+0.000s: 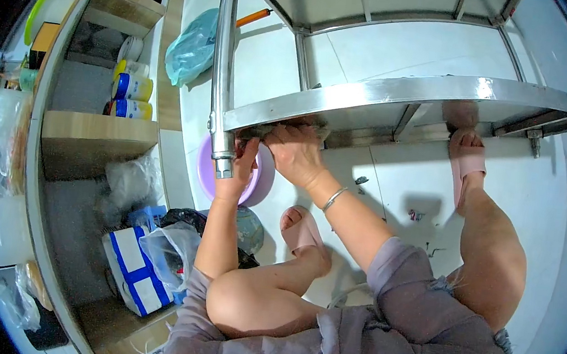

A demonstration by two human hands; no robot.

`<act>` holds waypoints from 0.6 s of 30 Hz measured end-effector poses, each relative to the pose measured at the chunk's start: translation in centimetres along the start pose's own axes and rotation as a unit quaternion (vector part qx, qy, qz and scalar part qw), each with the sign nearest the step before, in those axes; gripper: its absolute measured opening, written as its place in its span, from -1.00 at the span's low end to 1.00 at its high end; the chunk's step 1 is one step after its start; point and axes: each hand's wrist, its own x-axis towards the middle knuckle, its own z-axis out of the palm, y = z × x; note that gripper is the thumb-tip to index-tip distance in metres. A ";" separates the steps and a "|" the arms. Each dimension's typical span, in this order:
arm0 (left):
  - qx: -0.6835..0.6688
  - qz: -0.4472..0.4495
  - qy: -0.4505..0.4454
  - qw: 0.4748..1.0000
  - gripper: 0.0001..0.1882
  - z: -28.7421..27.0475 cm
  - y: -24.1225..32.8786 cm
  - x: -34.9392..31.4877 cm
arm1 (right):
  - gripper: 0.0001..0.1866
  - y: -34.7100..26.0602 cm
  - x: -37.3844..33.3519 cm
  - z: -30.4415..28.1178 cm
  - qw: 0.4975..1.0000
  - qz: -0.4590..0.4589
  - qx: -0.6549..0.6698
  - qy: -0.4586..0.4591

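A metal rack (375,90) with a curved front edge and a round upright post (223,67) stands before me. My right hand (293,152) is up under the rack's left corner, fingers bent and closed against its underside. Whatever lies beneath those fingers is hidden; a greyish, rough-looking patch (255,132) shows beside them. My left hand (234,177) is just behind the foot of the post, one finger pointing up toward the same corner. The post covers most of its fingers. Below both hands, a purple basin (207,169) sits on the floor.
Wooden shelving (98,131) on the left holds yellow-and-blue jars (132,87) and a blue-and-white box (139,269). A teal plastic bag (193,46) lies by the post. Dark debris (362,180) dots the white tiles. My feet, in pink slippers (302,229), are near the rack.
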 end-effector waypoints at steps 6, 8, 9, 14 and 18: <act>-0.016 0.022 -0.048 0.998 -0.74 -0.9 -1.8 0.9 | -0.88 0.3 -1.3 1.1 0.999 -0.013 -0.002 0.031; 0.031 0.032 -0.054 0.998 -0.77 -1.1 -1.4 0.9 | -0.89 0.1 -1.6 1.3 1.000 0.002 -0.001 0.007; 0.031 0.032 -0.055 0.997 -0.77 -1.4 -1.7 1.1 | -0.92 -0.1 -1.7 1.4 0.999 0.013 0.019 0.025; 0.060 0.040 -0.114 0.991 -0.76 -2.2 -1.5 1.0 | -0.95 -1.1 -2.4 0.7 0.999 0.018 0.039 0.028; 0.041 0.059 -0.114 0.991 -0.76 -2.6 -1.1 0.4 | -0.97 -1.8 -2.8 0.2 0.997 0.020 0.049 0.062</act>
